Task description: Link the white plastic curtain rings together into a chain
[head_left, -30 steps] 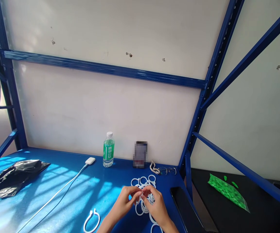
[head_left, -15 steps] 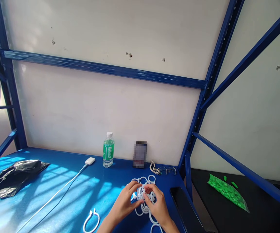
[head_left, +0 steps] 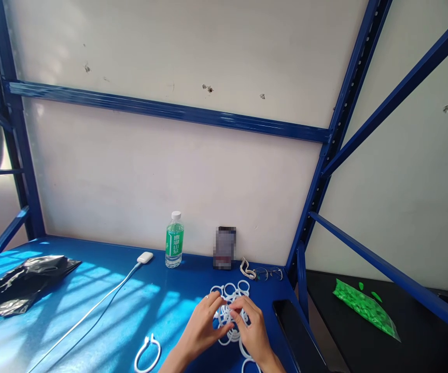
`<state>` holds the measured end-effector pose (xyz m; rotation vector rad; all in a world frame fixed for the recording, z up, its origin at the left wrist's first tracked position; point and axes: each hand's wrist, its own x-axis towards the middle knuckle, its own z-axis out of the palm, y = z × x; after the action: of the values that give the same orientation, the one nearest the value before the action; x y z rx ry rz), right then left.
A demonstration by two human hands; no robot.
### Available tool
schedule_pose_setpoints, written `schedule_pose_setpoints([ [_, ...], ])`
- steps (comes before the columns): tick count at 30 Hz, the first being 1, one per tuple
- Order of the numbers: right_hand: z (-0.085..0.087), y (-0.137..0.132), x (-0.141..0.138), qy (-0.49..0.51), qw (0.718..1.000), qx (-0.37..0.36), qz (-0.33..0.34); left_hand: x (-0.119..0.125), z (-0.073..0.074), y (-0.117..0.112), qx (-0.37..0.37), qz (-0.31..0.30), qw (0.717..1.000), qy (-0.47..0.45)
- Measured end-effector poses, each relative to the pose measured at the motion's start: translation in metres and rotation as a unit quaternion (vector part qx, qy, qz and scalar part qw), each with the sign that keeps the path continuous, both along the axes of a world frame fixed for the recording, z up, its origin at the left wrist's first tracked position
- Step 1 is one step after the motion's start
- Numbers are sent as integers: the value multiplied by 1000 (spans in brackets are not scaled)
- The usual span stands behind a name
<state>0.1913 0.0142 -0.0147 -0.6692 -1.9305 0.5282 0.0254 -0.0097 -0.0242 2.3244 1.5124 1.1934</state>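
Blue bench (head_left: 92, 290) under a blue rack (head_left: 162, 110), sun-striped, against a pale wall. At far left on the bench, a crumpled black bag (head_left: 17, 282). On the dark surface to the right, well apart, a green bag (head_left: 364, 308). Along the bench's right edge, a dark phone (head_left: 299, 334), just beside the hands. Snaking from the near left up to a small white charger (head_left: 144, 257), a white cable (head_left: 87, 311). Upright by the wall, a green-labelled bottle (head_left: 174, 240); beside it a blurred dark box (head_left: 224, 247), then glasses (head_left: 268, 273) lying flat. Front and centre, near the lower edge, left hand (head_left: 203, 326) and right hand (head_left: 253, 329) meeting over a heap of white rings (head_left: 232, 290), fingertips of both touching and pinched on rings at the heap's middle; grip of each closed on the rings, exact ring hidden by fingers. Lying alone to the left of the hands, one open ring (head_left: 147, 353).
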Motion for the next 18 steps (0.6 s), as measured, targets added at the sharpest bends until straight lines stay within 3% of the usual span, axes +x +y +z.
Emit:
schedule_pose_setpoints([
  [7,0,0,-1,5,1000,15,-8,3,3,-2,2,11,1000,13],
  [12,-1,2,1,-13,999,-12,-34,5,4,0,-26,19,998,53],
  [15,-1,8,6,-11,998,-33,-59,-3,-6,-2,-26,76,995,51],
  [18,-2,16,13,6,995,-55,-85,-27,-25,-16,-32,163,985,56],
])
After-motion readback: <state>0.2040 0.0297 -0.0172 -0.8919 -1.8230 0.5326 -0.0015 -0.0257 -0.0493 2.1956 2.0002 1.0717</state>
